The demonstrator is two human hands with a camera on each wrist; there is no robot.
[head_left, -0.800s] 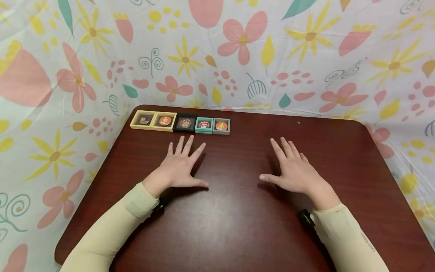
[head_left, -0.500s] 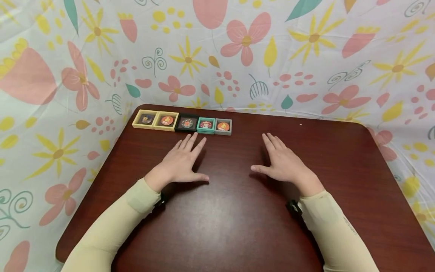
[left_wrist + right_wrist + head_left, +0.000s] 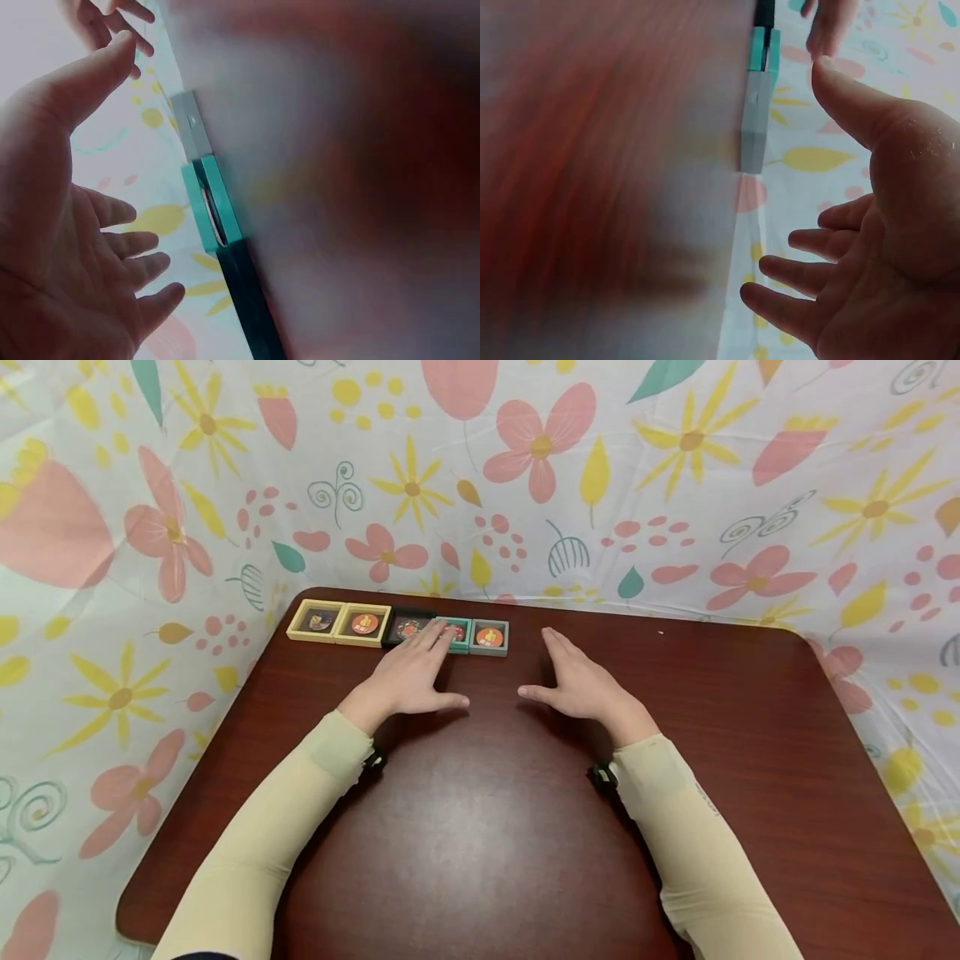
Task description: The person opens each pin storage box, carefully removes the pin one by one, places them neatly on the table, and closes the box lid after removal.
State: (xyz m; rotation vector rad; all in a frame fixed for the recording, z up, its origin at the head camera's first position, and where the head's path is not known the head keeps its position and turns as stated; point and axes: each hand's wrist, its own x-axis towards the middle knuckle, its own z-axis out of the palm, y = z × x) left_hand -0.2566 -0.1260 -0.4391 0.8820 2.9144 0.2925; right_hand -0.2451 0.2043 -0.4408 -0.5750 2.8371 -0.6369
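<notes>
A row of several small square boxes lies at the table's back left, each with a round printed badge inside. From the left come two pale yellow boxes (image 3: 363, 625), then a black box (image 3: 397, 631), a teal box (image 3: 462, 637) and a grey box (image 3: 489, 638). My left hand (image 3: 408, 677) reaches over the table with fingers extended; in the head view its fingertips overlap the black and teal boxes. To the right of the grey box is my right hand (image 3: 581, 683), fingers straight and thumb spread. Both palms face inward and hold nothing, as the wrist views show.
The dark reddish-brown table (image 3: 465, 860) has rounded corners. Right behind it and along its left side hangs a white flower-patterned cloth (image 3: 660, 477). A tiny white speck (image 3: 661, 632) lies near the back edge, right of centre.
Both hands have moved forward and closer to each other. My left fingertips now overlap the black and teal boxes in the head view; my right hand has shifted left. The boxes have stayed put.
</notes>
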